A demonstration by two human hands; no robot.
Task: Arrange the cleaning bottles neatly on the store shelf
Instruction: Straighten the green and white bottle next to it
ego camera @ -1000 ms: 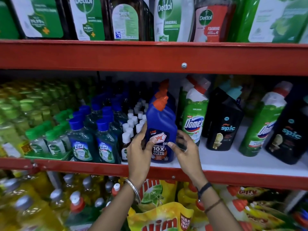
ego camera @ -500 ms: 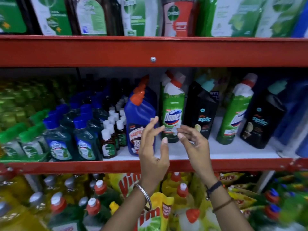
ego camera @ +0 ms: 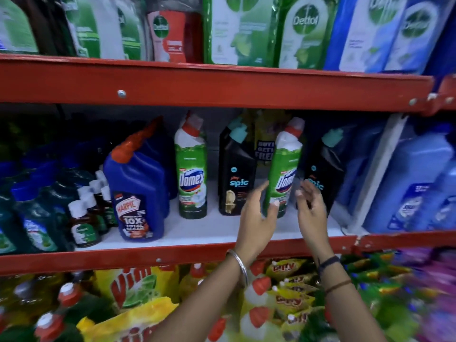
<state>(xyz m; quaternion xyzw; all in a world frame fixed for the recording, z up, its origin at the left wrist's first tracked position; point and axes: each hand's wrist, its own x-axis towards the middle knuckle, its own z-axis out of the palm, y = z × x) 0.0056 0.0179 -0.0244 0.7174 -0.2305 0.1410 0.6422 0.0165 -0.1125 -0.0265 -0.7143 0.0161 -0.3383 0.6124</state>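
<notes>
On the white middle shelf [ego camera: 197, 233] stand a blue Harpic bottle [ego camera: 138, 188], a green Domex bottle [ego camera: 191, 174], a black Spic bottle [ego camera: 234, 178], a second green Domex bottle [ego camera: 286, 164] and a second black Spic bottle [ego camera: 325, 164]. All are upright, with gaps between them. My left hand [ego camera: 256, 218] is at the lower left of the second Domex bottle, fingers spread, thumb over its base. My right hand [ego camera: 311, 213] hovers at that bottle's right, fingers apart, in front of the second Spic bottle. Neither hand has closed on anything.
Small brown bottles [ego camera: 84, 223] and teal bottles [ego camera: 37, 218] crowd the shelf's left. Light blue bottles [ego camera: 417, 183] stand beyond a white post [ego camera: 377, 174] at right. Dettol pouches [ego camera: 246, 30] fill the shelf above. Vim pouches [ego camera: 133, 287] lie below the red rail [ego camera: 123, 257].
Both hands let go of the blue Harpic bottle, which stays on the shelf, and moved right past the first Domex and Spic bottles to the second Domex bottle. My view shifted right too.
</notes>
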